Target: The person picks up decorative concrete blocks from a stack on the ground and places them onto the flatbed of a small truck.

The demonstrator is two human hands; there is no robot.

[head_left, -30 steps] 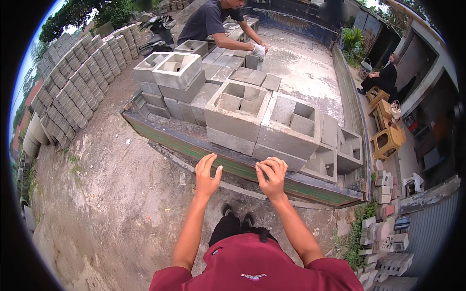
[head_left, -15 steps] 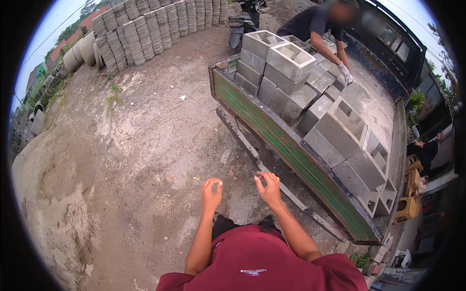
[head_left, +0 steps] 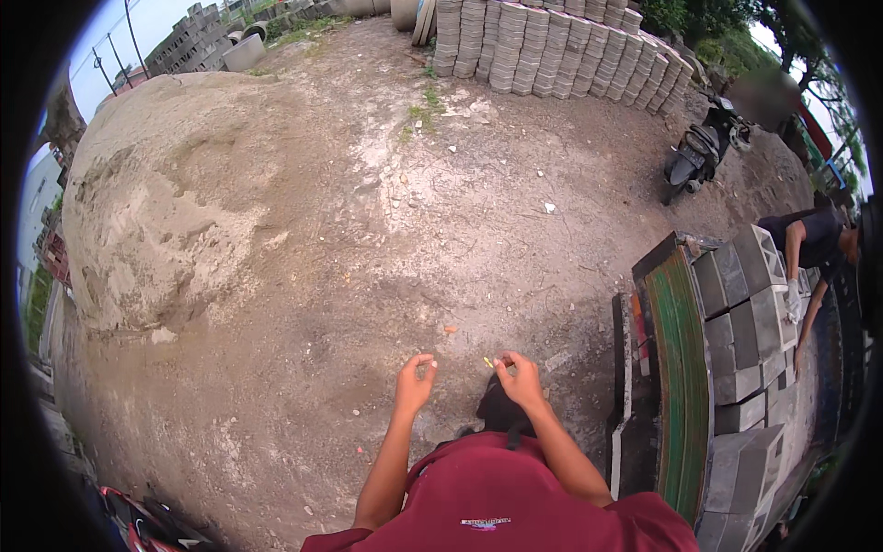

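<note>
— What shows, from the left?
— A sand mound [head_left: 175, 202]; then the left hand [head_left: 416, 380], fingers loosely curled, holding nothing, above bare dirt ground [head_left: 386, 248].
— And the right hand [head_left: 521, 377]?
— Just beside it, apart, also curled and empty.
— Further right?
— A green-sided truck bed [head_left: 685, 368] carrying grey concrete blocks [head_left: 750, 313], near the right hand; a person's gloved hand [head_left: 792, 301] rests on them.

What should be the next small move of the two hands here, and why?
Probably a turn back to the right, toward the grey hollow blocks on the green-edged truck bed. Both the left hand and the right hand hang empty over bare dirt ground, touching nothing. The blocks are the nearest things to handle, and another person bends over them.
</note>
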